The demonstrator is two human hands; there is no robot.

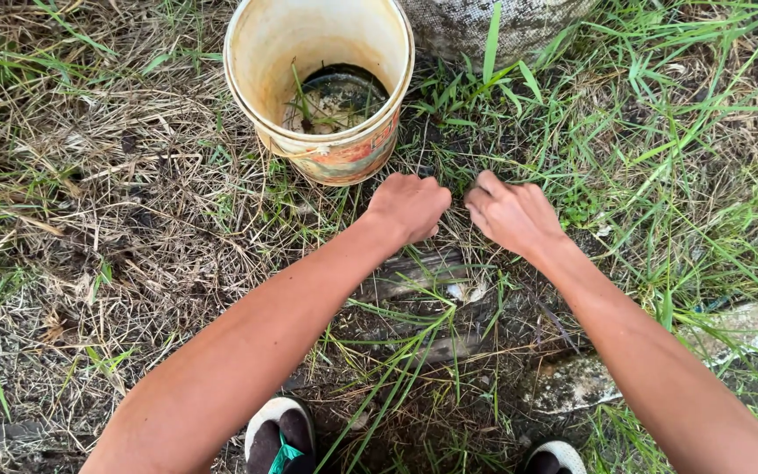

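Note:
My left hand and my right hand are both down at ground level, side by side, with fingers curled into the grass between them. Each fist seems closed on grass stems, though the fingers hide what is gripped. Just beyond the hands stands a dirty cream plastic bucket, upright, with a few green blades and dark residue at its bottom. The left hand is nearest the bucket's base.
A grey woven sack lies behind the bucket at the top. Dry straw covers the ground on the left, green grass on the right. Pale stone or concrete pieces lie at lower right. My sandalled feet are at the bottom.

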